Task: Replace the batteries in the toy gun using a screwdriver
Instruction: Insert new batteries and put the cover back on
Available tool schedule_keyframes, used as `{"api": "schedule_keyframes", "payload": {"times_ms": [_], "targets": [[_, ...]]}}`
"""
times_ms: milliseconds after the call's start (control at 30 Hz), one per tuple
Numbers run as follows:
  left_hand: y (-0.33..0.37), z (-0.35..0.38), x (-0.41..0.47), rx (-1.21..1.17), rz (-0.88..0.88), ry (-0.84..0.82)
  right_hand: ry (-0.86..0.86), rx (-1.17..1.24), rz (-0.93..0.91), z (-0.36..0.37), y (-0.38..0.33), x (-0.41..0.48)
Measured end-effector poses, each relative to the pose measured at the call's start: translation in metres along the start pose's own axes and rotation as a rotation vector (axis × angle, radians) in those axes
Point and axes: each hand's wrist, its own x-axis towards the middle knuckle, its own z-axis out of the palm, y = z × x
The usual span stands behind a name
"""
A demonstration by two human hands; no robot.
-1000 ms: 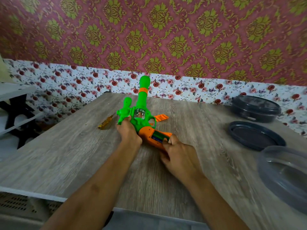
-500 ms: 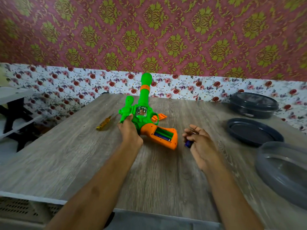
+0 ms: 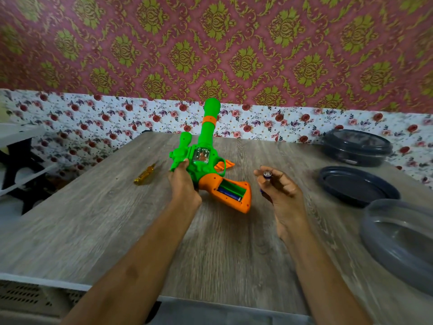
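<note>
Seemingly light, rigid plastic, the toy gun (image 3: 206,160) rested on the table (image 3: 117,219), best gripped by its body, where the left hand (image 3: 184,184) clamped it. Apart, the right hand (image 3: 281,191) pinched a small, smooth battery (image 3: 267,174); another lay in the open grip compartment (image 3: 230,190).

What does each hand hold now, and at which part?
The left hand holds the toy gun by its green body, behind the scope. The right hand holds a battery by its sides, between the fingertips.
</note>
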Motion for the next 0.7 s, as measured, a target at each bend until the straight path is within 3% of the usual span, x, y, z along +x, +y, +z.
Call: {"api": "schedule_keyframes", "payload": {"times_ms": [300, 467, 700], "targets": [[-0.002, -0.001, 0.003, 0.029, -0.013, -0.013, -0.001, -0.221, -0.252, 0.001, -0.001, -0.002], [-0.005, 0.000, 0.000, 0.040, -0.009, -0.037, -0.009, -0.217, -0.357, 0.001, -0.002, -0.001], [-0.011, 0.007, -0.015, 0.133, 0.119, -0.092, -0.186, -0.654, -0.703, 0.012, 0.009, -0.005]]}}
